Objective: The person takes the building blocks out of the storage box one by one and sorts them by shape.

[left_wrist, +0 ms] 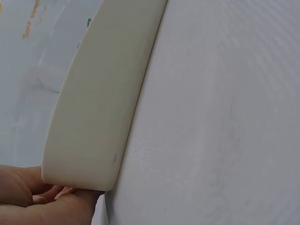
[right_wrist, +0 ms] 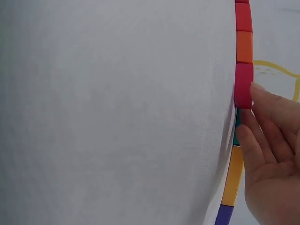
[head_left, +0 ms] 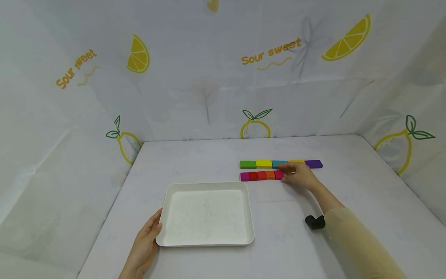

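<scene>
A white tray (head_left: 209,215) lies left of centre in the head view. My left hand (head_left: 144,242) holds it at its left side near the front corner; in the left wrist view the fingers (left_wrist: 70,206) meet the tray's end wall. My right hand (head_left: 299,175) is at the right end of a row of small square blocks. One of its digits touches the pink block (right_wrist: 243,86), while the other fingers are spread loosely. This row also has an orange block (head_left: 270,175), red blocks and a magenta block (head_left: 245,176).
Behind runs a row of longer blocks: green (head_left: 248,164), yellow (head_left: 263,164), teal (head_left: 277,164), amber (right_wrist: 232,176) and purple (head_left: 313,164). The right hand partly covers this row. A small black object (head_left: 314,222) lies beside the right sleeve (head_left: 359,240). Lemon-printed cloth surrounds the table.
</scene>
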A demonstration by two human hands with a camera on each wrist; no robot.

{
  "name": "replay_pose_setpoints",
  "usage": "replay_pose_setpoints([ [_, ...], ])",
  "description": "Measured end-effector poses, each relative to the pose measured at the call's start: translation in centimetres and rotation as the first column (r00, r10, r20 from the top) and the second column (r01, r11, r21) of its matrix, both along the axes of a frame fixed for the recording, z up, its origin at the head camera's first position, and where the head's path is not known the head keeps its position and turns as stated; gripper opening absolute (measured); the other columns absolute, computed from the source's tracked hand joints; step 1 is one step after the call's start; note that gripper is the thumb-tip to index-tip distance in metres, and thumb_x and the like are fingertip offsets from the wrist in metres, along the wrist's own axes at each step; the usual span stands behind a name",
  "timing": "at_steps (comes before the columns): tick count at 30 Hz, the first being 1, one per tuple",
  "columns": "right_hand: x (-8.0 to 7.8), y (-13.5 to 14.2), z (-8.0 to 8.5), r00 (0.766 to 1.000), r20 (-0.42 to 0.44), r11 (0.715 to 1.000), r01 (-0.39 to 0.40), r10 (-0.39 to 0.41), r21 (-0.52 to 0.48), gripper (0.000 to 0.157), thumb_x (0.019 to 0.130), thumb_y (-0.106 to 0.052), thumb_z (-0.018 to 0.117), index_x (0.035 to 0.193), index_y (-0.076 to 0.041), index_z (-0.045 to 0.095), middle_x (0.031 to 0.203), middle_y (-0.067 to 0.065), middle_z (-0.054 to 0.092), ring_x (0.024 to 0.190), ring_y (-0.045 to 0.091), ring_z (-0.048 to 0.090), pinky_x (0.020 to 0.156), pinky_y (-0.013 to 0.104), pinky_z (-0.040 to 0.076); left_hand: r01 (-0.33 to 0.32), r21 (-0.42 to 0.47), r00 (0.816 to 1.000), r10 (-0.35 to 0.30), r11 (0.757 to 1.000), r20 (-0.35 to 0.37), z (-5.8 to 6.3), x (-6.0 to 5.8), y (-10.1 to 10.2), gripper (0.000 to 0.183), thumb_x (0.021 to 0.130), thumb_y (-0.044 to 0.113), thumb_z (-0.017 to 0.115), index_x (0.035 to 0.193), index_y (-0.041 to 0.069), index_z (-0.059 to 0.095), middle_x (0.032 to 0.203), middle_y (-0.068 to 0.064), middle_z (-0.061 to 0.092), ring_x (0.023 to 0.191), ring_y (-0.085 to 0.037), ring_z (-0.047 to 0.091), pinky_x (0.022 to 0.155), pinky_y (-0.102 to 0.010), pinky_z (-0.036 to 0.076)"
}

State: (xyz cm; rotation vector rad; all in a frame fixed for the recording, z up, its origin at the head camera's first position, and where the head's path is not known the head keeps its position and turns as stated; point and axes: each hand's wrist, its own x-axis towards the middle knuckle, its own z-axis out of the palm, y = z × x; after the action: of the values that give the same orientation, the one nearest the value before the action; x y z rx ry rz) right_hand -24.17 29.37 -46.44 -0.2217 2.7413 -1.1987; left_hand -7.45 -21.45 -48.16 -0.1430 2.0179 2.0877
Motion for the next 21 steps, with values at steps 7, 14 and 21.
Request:
replay_pose_setpoints([
  [7,2.2,-0.9,3.1,0.996,-0.003,0.988,0.090,-0.091,-0.123,0.047,0.096,-0.028,0.064,0.138,-0.008,0.057,0.141,0.016,0.059,0.131,0.035,0.053,0.105,0.046,0.051,0.011,0.020,1.000,-0.011,1.000,-0.004,-0.1,0.0,-0.1,0.062,0.107,0.021,0.040,0.158,0.005,0.010,0.168,-0.014,0.006,0.153,-0.030,0.008,0.098,0.000,0.038],
  [14,8.8,-7.2,4.1,0.994,-0.067,0.989,-0.091,0.084,-0.116,0.037,0.095,-0.032,0.066,0.125,-0.011,0.067,0.128,0.012,0.068,0.120,0.031,0.062,0.096,0.044,0.057,0.020,-0.014,1.000,-0.021,1.000,-0.002,-0.1,0.3,-0.4,0.063,0.107,0.022,0.040,0.158,0.004,0.010,0.168,-0.016,0.005,0.154,-0.033,0.005,0.096,0.002,0.037],
  [21,13.6,-12.7,2.5,0.985,-0.163,0.995,-0.046,0.061,0.093,0.047,0.094,-0.034,0.067,0.137,-0.016,0.059,0.144,0.003,0.058,0.136,0.029,0.052,0.107,0.053,0.048,0.016,-0.193,1.000,-0.019,0.981,-0.015,0.9,-0.4,-0.5,0.057,0.107,0.019,0.039,0.157,0.004,0.016,0.166,-0.019,0.015,0.154,-0.037,0.012,0.115,-0.021,0.036],
])
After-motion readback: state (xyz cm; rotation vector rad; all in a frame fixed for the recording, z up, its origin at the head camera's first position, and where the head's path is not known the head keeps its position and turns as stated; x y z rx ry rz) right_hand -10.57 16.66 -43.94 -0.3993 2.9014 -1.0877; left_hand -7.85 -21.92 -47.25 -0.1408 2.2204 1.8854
